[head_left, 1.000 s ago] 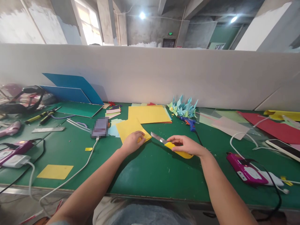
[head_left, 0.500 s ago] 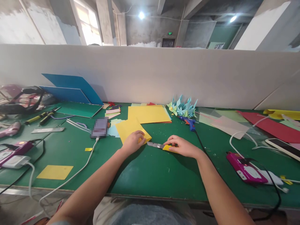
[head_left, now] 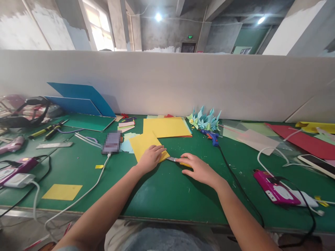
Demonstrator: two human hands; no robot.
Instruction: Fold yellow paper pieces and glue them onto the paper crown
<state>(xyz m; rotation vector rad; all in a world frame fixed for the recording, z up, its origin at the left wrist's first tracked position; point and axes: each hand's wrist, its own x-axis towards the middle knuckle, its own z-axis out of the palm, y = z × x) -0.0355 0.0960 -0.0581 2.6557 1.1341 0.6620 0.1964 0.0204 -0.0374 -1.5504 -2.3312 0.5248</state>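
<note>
My left hand (head_left: pixel 151 157) lies flat, fingers stretched out, pressing on the near corner of a folded yellow paper sheet (head_left: pixel 142 142) on the green table (head_left: pixel 167 188). My right hand (head_left: pixel 196 167) is closed over a yellow-handled utility knife (head_left: pixel 180 161). The knife lies low on the table, and its metal blade points left and meets the paper's folded edge beside my left fingertips.
A stack of yellow sheets (head_left: pixel 166 127) and blue paper flowers (head_left: pixel 205 120) lie behind. A blue glue gun (head_left: pixel 211 137) is at centre right, a pink device (head_left: pixel 274 190) with cables at right, red paper (head_left: pixel 306 143) far right. Tools, a ruler and blue boards sit left.
My right hand has lowered the knife to the table and slid it left until the blade reached the folded paper. My left fingers have flattened on the sheet.
</note>
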